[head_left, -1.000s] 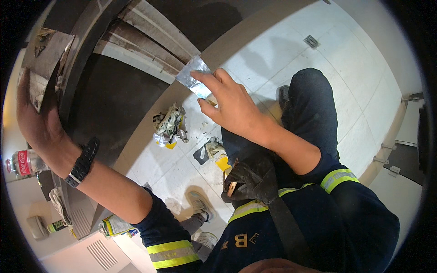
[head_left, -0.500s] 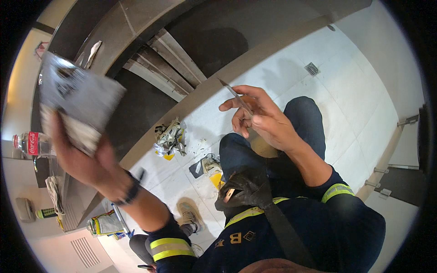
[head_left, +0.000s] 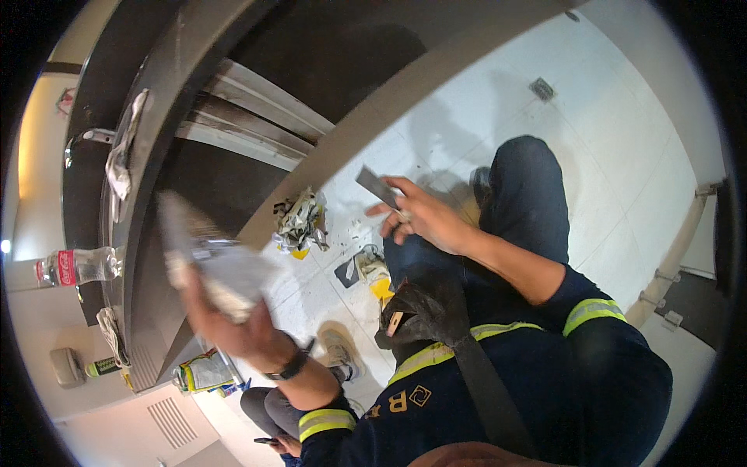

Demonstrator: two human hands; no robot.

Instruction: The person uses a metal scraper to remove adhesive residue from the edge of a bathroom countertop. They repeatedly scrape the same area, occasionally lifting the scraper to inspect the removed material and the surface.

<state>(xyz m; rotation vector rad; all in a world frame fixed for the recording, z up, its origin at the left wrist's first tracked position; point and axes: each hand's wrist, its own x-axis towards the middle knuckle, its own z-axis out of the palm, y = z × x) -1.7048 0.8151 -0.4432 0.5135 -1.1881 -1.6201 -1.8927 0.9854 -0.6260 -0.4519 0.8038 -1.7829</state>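
My left hand (head_left: 249, 336), blurred by motion, is closed round a flat grey, shiny packet (head_left: 226, 265) with a whitish layer along its lower side. What the packet contains I cannot make out. It is held up beside the dark counter's edge. My right hand (head_left: 432, 222) pinches a thin, flat grey metal blade (head_left: 377, 187) between thumb and fingers. The blade points up and to the left over the floor. Between the hands, on the tiles, lies a heap of crumpled wrappings (head_left: 300, 221).
On the dark counter (head_left: 173, 86) lies a whitish rag (head_left: 124, 159); a clear bottle with a red label (head_left: 78, 267) is at left. More scraps (head_left: 367, 268) lie by my knees. A dark tool pouch (head_left: 428, 311) hangs at my waist. Another person's hand (head_left: 289, 445) holds a phone, lower left.
My left hand has brought the packet down and to the right. My right hand has shifted a little left, and the blade has turned to show its broad face. The view has shifted too.
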